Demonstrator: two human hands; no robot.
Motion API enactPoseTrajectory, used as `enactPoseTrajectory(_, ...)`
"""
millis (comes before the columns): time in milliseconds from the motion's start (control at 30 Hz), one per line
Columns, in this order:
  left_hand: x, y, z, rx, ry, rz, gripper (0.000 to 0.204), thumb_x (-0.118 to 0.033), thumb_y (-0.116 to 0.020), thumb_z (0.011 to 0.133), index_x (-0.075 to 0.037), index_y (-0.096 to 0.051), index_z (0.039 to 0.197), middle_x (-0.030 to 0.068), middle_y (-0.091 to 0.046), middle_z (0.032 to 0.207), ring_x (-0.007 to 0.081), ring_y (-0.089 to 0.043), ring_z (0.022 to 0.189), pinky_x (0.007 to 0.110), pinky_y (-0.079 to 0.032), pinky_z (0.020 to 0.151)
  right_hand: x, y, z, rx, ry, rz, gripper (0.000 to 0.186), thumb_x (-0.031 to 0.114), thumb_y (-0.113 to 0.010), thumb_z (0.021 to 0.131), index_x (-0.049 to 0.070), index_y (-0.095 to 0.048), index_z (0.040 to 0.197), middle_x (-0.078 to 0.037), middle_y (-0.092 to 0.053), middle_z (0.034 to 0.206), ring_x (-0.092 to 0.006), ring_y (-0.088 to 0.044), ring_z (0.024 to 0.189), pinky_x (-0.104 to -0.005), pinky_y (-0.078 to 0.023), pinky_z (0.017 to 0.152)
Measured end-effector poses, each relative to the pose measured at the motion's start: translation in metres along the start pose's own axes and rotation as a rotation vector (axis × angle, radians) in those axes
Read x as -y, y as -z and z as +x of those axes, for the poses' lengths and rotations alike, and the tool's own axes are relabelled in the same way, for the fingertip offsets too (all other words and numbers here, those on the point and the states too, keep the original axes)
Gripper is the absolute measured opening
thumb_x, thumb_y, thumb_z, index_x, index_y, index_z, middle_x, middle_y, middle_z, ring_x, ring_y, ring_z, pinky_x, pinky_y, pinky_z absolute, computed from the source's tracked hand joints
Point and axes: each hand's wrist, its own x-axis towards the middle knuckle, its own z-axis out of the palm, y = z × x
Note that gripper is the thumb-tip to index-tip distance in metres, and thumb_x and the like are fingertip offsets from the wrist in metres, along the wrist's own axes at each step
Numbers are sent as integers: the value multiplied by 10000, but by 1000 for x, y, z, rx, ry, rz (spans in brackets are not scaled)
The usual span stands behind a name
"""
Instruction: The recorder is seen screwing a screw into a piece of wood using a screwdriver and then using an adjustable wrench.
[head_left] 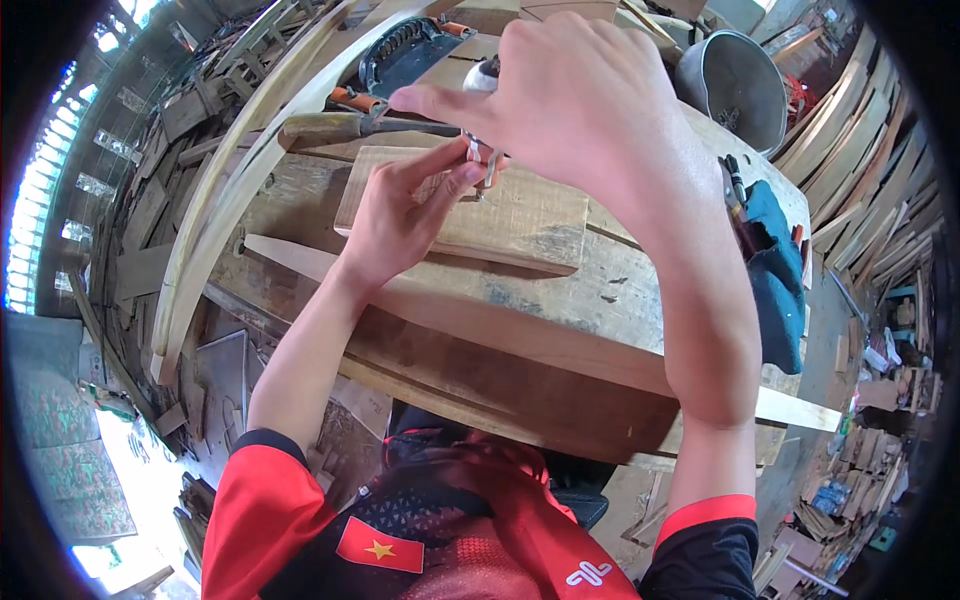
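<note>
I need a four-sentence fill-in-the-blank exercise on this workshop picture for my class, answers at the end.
1. The right hand appears higher in the picture than the ____ hand.
2. The rectangular board on the workbench is made of ____.
3. The teal cloth lies toward the picture's ____ side.
4. The star on the shirt is coloured ____.

Missing words: left; wood; right; yellow.
</note>
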Motion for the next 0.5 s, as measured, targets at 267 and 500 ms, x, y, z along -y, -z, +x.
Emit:
enactPoseTrajectory(267,5,-4,-5,-112,5,-42,346,-226,-823,906,27,-735,1126,80,-774,986,97,-699,920,277,-559,836,-20,19,-9,159,174,402,552,411,-674,944,-91,-670,713,-235,-639,645,-400,-680,682,-453,-548,701)
enactPoseTrajectory(500,4,-7,2,-49,-29,-262,286,-232,-815,920,17,-732,1033,49,-747,989,120,-696,892,291,-540,837,-28,-3,-5,24,404,333,332,314,-741,882,6,-721,1004,-192,-728,867,-372,-724,863,-441,-564,747)
